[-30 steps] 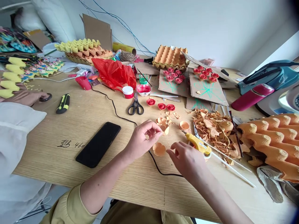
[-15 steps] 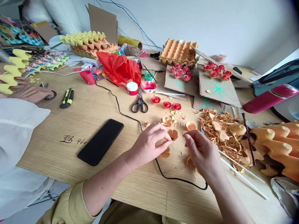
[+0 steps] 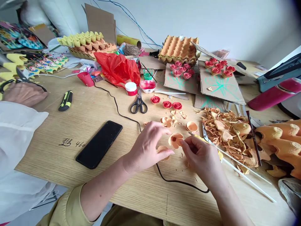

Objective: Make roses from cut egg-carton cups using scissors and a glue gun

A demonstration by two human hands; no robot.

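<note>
Pale wall [image 3: 211, 28] at the back, wood-grain table [image 3: 141, 188] below, every hour counted from the orange petalled cup [image 3: 176, 142] in hand near the centre. Mouth turned up toward the camera, dark patch inside. Pinched at its 3 o'clock edge between thumb and finger of the right hand [image 3: 203, 152], other fingers curled in. Left hand [image 3: 144, 147] at 9 o'clock, thumb and fingers well parted in a C shape, seemingly around nothing; very near the cup's rim, contact impossible to tell.

Second petalled cup [image 3: 162, 148] at 8 o'clock, partly behind the left thumb. Third petalled cup [image 3: 166, 121] at 11 o'clock, beside thin orange bits, and a plain round cup [image 3: 192, 126] at 2 o'clock. Three red roses [image 3: 167, 104] in a short row between 11 and 12.

Dark-screened phone [image 3: 99, 144] at 9 o'clock, black-handled scissors [image 3: 139, 102] at 10, black cord [image 3: 175, 181] at 6. Yellow glue gun [image 3: 199, 137] at 3 o'clock, mostly behind the right hand; farther out, a pile of orange scraps [image 3: 223, 135] and a humped egg tray [image 3: 277, 138].

Flower clusters on cardboard sheets [image 3: 219, 88] at 12 and 1 o'clock. Between 9 and 10, far off, a co-worker's hand [image 3: 23, 94] with another pair of scissors.
</note>
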